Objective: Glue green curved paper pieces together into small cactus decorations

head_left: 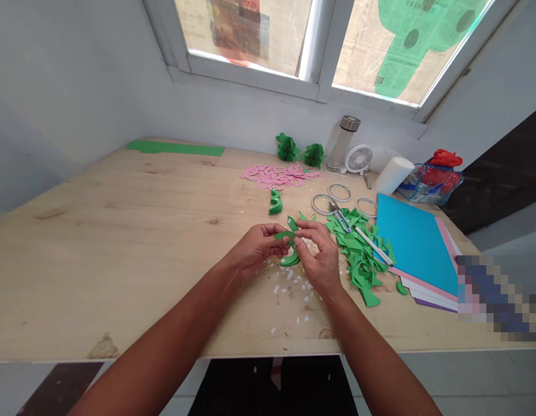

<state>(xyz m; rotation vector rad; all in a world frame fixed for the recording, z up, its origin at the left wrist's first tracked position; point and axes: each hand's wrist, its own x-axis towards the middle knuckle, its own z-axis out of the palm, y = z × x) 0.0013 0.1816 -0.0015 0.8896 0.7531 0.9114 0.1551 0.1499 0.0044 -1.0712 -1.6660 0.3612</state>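
Note:
Between my hands is a curved green paper cutout (284,235), raised just above the table. My left hand (259,249) pinches its left end, and the fingers of my right hand (318,252) close on its right end. Beneath the fingers lie more curved green paper pieces (289,262), partly hidden by my hands. Farther back stands a small stack of green cutouts (275,202) with white tabs on it. Tiny white paper bits (289,276) are scattered on the table below my hands.
Right of my hands, green paper scraps (358,254) carry thread snips (339,216) and a white pen (372,245). Tape rolls (339,192), pink cutouts (276,174), a glass bottle (340,144) and a small fan (358,158) sit behind. Blue paper sheets (413,248) lie at right.

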